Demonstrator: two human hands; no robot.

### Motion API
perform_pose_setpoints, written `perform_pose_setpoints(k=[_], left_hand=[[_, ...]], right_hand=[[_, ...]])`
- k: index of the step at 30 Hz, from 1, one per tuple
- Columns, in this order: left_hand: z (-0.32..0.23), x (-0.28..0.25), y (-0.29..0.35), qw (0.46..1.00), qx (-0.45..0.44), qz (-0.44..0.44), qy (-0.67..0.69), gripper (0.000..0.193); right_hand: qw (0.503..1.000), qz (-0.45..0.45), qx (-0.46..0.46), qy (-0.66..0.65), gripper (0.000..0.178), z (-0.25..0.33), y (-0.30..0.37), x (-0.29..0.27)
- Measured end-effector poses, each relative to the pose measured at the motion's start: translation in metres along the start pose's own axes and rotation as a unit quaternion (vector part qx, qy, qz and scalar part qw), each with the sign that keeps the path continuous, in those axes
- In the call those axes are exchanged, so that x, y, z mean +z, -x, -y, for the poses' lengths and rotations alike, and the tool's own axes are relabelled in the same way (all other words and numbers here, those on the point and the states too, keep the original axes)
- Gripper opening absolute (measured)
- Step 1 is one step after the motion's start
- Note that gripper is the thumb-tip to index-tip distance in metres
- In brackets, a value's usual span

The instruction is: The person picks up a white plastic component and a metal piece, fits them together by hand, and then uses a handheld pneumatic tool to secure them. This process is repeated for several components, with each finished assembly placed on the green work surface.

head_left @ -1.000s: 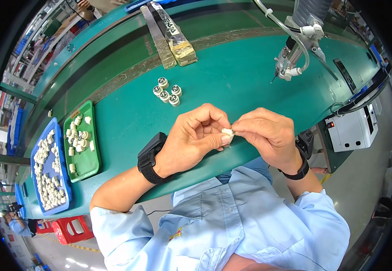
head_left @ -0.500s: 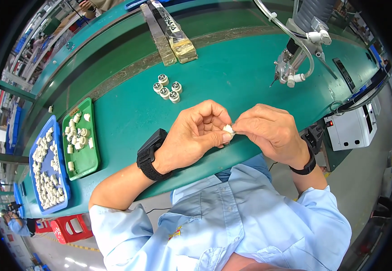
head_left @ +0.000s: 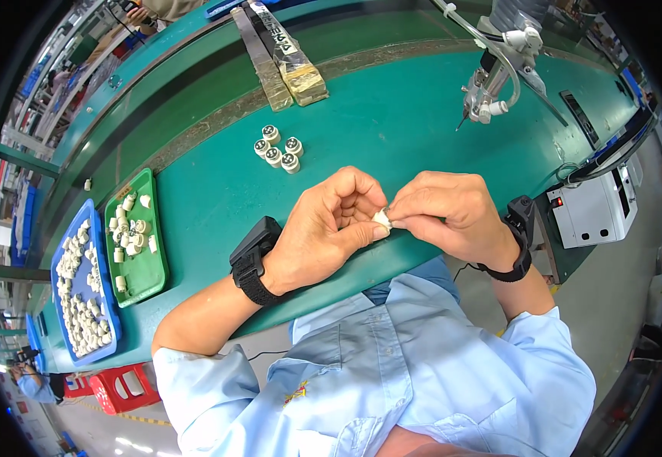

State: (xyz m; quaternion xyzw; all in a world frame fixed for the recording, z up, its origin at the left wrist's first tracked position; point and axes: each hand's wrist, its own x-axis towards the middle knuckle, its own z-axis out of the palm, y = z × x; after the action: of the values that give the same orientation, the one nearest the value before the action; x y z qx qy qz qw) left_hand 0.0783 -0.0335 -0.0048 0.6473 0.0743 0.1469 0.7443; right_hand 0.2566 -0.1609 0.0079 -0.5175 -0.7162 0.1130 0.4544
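Note:
Between the fingertips of my left hand (head_left: 338, 228) is a small white plastic part (head_left: 382, 219), pinched by thumb and forefinger near the bench's front edge. My right hand (head_left: 453, 217) closes its thumb and forefinger at the part's right side; whether they grip the part itself or something tiny on it is hidden. Beyond my left hand, several white cylindrical parts with black patterned tops (head_left: 273, 155) stand upright in a cluster on the green bench (head_left: 209, 198).
To the left lie a green tray (head_left: 144, 286) with several white cylinders and a blue tray (head_left: 91, 354) full of small white parts. A dispensing head with a needle (head_left: 483, 99) hangs at the far right. Wrapped bars (head_left: 300, 76) lie at the back; a white box (head_left: 594, 213) stands right.
My right hand has turned slightly, its fingers shifting a little around the white part. Both hands stay together at the part. The view has shifted slightly.

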Motion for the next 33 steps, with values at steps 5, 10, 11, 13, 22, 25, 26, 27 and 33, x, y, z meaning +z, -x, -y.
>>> perform_pose_setpoints(k=[5,10,11,13,22,25,26,27,33], left_hand=[[0.001,0.001,0.001,0.999,0.021,-0.006,-0.027,0.026],[0.001,0.001,0.001,0.993,0.042,-0.011,-0.112,0.022],[0.0,0.001,0.001,0.993,0.042,-0.011,-0.113,0.022],[-0.002,0.002,0.001,0.976,0.073,-0.008,-0.206,0.02],[0.02,-0.018,-0.008,0.857,0.234,-0.001,-0.459,0.018],[0.02,-0.026,-0.001,0.852,0.24,-0.022,-0.465,0.016],[0.02,-0.028,0.001,0.85,0.244,-0.029,-0.466,0.014],[0.02,-0.028,0.003,0.85,0.243,-0.033,-0.466,0.014],[0.019,-0.019,0.0,0.867,0.233,-0.073,-0.435,0.009]], right_hand=[[0.996,-0.001,0.076,-0.043,0.014,0.003,-0.001,0.001],[0.99,-0.008,0.116,-0.077,0.017,0.005,0.001,0.003],[0.984,-0.022,0.139,-0.113,0.017,0.005,0.001,0.005],[0.975,-0.037,0.162,-0.149,0.018,0.004,0.002,0.007],[0.996,-0.075,0.034,0.027,0.025,0.008,0.003,0.007],[0.97,-0.19,-0.11,0.108,0.027,0.024,0.003,-0.023],[0.934,-0.329,-0.138,-0.003,0.023,0.03,-0.007,-0.026],[0.91,-0.371,-0.184,0.013,0.018,0.035,-0.017,-0.046],[0.871,-0.459,-0.116,-0.13,0.037,0.048,-0.076,-0.112]])
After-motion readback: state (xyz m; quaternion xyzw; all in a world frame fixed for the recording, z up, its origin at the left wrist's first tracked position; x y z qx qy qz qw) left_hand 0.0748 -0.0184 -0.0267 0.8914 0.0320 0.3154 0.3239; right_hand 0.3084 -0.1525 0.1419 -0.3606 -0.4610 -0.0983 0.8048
